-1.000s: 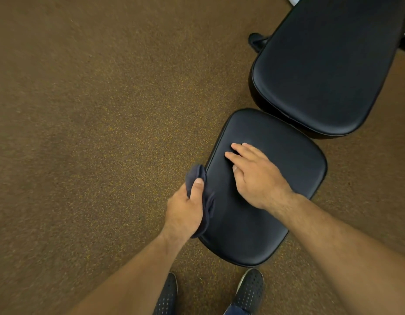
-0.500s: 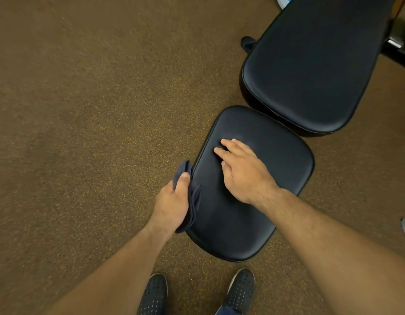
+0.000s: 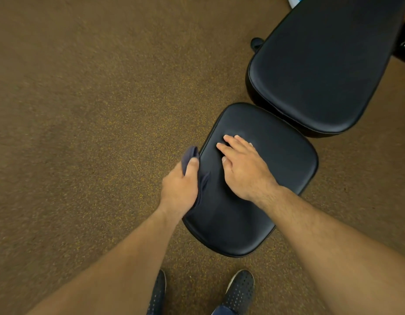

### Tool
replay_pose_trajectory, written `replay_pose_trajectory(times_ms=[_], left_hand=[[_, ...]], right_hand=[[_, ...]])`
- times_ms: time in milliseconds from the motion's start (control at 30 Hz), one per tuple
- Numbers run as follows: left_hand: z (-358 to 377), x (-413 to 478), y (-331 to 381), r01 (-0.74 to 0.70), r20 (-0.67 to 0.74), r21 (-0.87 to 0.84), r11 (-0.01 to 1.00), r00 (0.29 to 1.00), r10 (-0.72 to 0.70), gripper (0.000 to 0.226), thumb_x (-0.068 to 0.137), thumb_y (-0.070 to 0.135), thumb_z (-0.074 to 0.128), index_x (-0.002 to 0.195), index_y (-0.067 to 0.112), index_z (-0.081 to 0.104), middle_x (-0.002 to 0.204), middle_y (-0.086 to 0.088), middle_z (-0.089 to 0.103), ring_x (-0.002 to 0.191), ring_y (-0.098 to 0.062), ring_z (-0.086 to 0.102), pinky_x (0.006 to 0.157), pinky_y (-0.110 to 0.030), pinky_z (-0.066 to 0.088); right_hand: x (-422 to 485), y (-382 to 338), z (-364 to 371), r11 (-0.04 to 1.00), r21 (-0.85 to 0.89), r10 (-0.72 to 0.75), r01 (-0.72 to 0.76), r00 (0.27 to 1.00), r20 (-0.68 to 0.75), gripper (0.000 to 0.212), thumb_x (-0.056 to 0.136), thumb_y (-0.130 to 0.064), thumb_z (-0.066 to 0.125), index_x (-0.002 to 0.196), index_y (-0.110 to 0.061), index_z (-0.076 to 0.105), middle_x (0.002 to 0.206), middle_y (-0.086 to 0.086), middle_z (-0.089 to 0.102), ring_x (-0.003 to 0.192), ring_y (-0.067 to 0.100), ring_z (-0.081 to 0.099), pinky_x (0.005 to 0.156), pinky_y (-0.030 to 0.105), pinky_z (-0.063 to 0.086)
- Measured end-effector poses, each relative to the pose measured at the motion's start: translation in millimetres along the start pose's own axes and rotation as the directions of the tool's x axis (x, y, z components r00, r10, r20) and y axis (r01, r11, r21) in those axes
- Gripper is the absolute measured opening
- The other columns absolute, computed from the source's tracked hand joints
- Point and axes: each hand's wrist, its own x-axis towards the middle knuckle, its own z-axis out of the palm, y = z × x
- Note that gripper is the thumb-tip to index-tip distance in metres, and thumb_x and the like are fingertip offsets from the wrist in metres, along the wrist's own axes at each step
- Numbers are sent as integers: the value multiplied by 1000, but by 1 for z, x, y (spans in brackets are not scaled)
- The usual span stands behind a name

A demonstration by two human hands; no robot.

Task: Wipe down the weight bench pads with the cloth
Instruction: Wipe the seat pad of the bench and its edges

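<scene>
The left hand (image 3: pixel 180 188) grips the dark cloth (image 3: pixel 189 155) against the seat pad's (image 3: pixel 276 178) left edge; the right hand (image 3: pixel 244 169) rests flat on it, fingers straight.

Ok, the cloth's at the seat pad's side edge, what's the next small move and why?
Probably slide the left hand with the cloth along the seat pad's left edge toward its near end. The cloth is bunched against that side, while the right hand lies flat on top, apparently steadying the pad.
</scene>
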Motion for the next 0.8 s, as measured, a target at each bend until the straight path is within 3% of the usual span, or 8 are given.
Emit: replay_pose_trajectory(times_ms=[100, 200, 300, 367, 467, 567, 700, 800], left_hand=[[0, -38, -20, 21, -144, -74, 997, 989, -31, 46, 98, 50, 40, 132, 23, 58, 117, -2, 65, 111, -25, 58, 100, -37, 43], [13, -62, -31, 128, -259, -206, 970, 949, -181, 49, 98, 51, 40, 137, 23, 51, 121, -5, 62, 114, -29, 57, 102, -39, 42], [28, -76, -28, 237, -287, -355, 904, 893, -347, 50, 98, 52, 39, 137, 24, 49, 119, -4, 61, 114, -30, 56, 102, -41, 43], [24, -63, -23, 283, -324, -296, 912, 869, -374, 50, 98, 53, 38, 129, 18, 56, 115, -8, 63, 111, -34, 57, 99, -40, 43], [10, -30, -4, 199, -289, 55, 979, 941, -175, 52, 97, 53, 35, 122, 16, 62, 113, -17, 67, 106, -39, 59, 92, -39, 44], [11, -16, 10, 22, -225, 332, 943, 973, 57, 51, 97, 54, 31, 126, 21, 57, 120, -11, 64, 108, -36, 58, 90, -40, 43], [25, -40, -13, -115, -249, 350, 930, 945, 210, 55, 94, 57, 28, 142, 32, 41, 138, -2, 50, 122, -25, 50, 98, -41, 42], [34, -63, -34, -144, -305, 297, 944, 922, 237, 62, 96, 55, 28, 150, 24, 31, 151, -6, 35, 134, -26, 37, 108, -40, 35]], right_hand=[[-2, 1, -2, 1000, 10, -9, 9, 1000, 20, 47, 106, -23, 26, 153, -22, 26, 163, -5, 13, 149, 14, 0, 120, 33, -1], [0, 2, -3, 1000, 0, -21, 21, 999, 29, 48, 106, -23, 25, 153, -22, 26, 163, -4, 12, 150, 15, 0, 121, 35, 0], [2, 4, -3, 999, -28, -42, 43, 998, 38, 48, 106, -24, 24, 154, -21, 24, 163, -3, 10, 150, 17, 0, 121, 37, 1], [2, 6, -2, 998, -41, -50, 52, 997, 51, 48, 106, -25, 24, 154, -21, 23, 163, -2, 9, 150, 17, -1, 121, 37, 1], [3, 9, -2, 996, -53, -66, 70, 996, 68, 48, 106, -25, 23, 154, -21, 22, 164, -3, 8, 150, 16, -2, 120, 37, 1], [3, 10, -2, 994, -68, -84, 88, 995, 60, 49, 106, -27, 23, 155, -20, 20, 164, -2, 7, 150, 16, -2, 119, 37, 0], [2, 14, -3, 993, -58, -102, 106, 993, 59, 49, 106, -27, 24, 154, -21, 21, 164, -3, 9, 150, 16, 0, 119, 37, 1], [0, 15, -5, 994, -22, -108, 110, 992, 72, 49, 106, -26, 24, 154, -20, 22, 164, -4, 9, 150, 14, -1, 119, 34, -1]])
